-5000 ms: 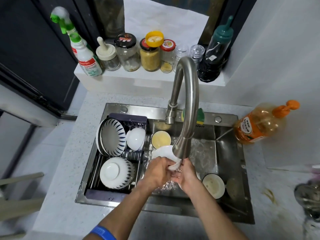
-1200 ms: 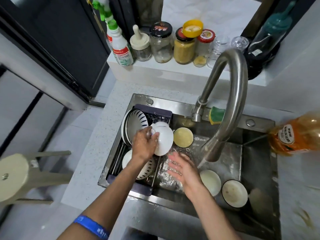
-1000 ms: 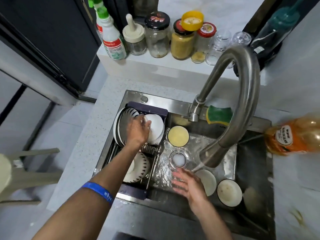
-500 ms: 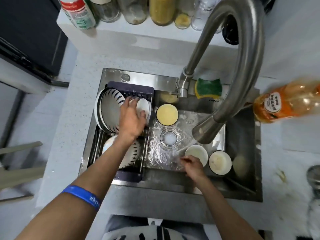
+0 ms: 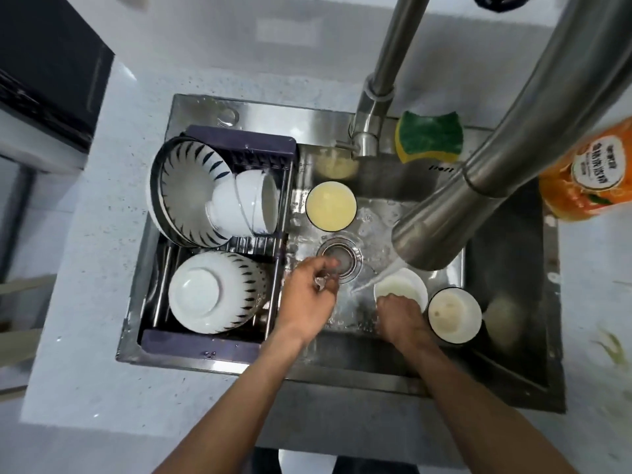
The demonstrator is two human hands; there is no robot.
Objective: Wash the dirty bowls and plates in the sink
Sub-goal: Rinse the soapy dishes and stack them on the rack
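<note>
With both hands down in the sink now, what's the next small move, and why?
Probably lift the white bowl under the faucet stream: the right hand already grips its near rim, water runs beside it, and the left hand is close by to help scrub.

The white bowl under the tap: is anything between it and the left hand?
Nothing visible. The left hand hangs over the wet sink floor by the drain; only running water lies between it and the white bowl, whose near rim the right hand already grips.
</note>
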